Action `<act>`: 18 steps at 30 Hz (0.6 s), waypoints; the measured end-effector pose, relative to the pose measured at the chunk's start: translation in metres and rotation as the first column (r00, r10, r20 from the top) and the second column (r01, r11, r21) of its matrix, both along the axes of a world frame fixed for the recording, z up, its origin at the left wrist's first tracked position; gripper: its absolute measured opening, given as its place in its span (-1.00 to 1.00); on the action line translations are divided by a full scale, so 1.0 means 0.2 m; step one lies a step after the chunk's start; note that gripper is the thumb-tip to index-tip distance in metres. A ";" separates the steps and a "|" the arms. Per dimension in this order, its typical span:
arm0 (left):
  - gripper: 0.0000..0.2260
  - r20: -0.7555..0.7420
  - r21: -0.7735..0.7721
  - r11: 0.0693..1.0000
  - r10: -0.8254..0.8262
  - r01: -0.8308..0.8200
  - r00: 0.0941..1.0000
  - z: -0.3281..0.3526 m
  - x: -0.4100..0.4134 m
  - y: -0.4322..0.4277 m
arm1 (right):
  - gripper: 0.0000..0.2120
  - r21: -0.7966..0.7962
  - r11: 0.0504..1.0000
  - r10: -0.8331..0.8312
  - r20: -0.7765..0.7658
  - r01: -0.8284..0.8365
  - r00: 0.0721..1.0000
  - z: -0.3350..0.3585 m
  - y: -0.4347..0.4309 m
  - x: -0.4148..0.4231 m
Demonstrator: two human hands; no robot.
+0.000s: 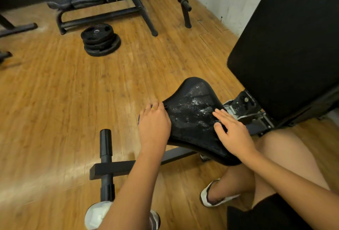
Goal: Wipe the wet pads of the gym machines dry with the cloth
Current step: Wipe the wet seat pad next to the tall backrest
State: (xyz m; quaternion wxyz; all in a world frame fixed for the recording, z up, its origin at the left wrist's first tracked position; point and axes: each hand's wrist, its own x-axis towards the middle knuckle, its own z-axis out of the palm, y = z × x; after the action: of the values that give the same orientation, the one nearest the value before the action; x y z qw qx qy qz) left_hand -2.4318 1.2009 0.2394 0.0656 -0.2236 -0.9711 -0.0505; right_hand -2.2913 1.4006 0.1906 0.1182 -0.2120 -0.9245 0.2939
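Both hands lie flat, fingers spread: left hand (153,123) over the edge, right hand (232,132) atop the wet black padded vinyl seat (190,114) at centre frame. Probably slick, springy; cloth unseen, perhaps under the left palm.

Bare arms, black shorts (266,215), white sneakers (216,197).

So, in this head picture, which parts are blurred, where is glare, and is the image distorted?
Head view: the wooden floor at left is smeared by motion blur, with pale glare streaks; the black padded seat is sharper, its wet patches glinting; the left hand and right hand are fairly clear; the wide-angle lens bends the black upright back pad and the floorboards.
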 end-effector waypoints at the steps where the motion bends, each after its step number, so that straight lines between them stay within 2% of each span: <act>1: -0.68 0.003 0.002 1.000 0.002 -0.002 1.000 0.00 -0.02 0.02 | -0.60 -0.001 1.000 -0.004 0.001 0.004 1.000 0.00 0.00 0.00; 3: -0.66 0.044 0.028 1.000 0.012 -0.013 0.999 0.00 0.04 0.01 | -0.60 0.002 1.000 -0.004 0.012 0.004 1.000 0.00 0.00 0.00; 7: -0.60 0.017 0.081 0.995 -0.063 0.061 0.998 -0.09 0.29 -0.07 | -0.60 -0.003 1.000 -0.015 0.012 0.015 1.000 0.00 0.00 -0.01; 11: -0.68 0.093 -0.015 0.997 -0.074 0.076 0.993 -0.01 0.09 0.02 | -0.60 -0.010 1.000 -0.016 0.018 0.016 1.000 0.00 0.00 -0.01; 14: -0.73 0.072 -0.050 0.998 -0.037 0.041 0.997 0.03 -0.07 0.04 | -0.60 -0.018 1.000 -0.014 0.024 0.015 1.000 0.01 -0.01 0.00; 18: -0.66 0.063 0.003 0.995 -0.101 0.101 0.993 -0.01 0.22 -0.02 | -0.61 -0.008 1.000 -0.021 0.019 0.021 1.000 0.02 -0.01 0.00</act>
State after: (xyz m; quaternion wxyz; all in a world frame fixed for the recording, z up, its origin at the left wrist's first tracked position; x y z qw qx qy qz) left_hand -2.3881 1.1965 0.2368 0.0325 -0.2710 -0.9601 -0.0608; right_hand -2.2906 1.3980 0.1951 0.1115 -0.2250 -0.9221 0.2945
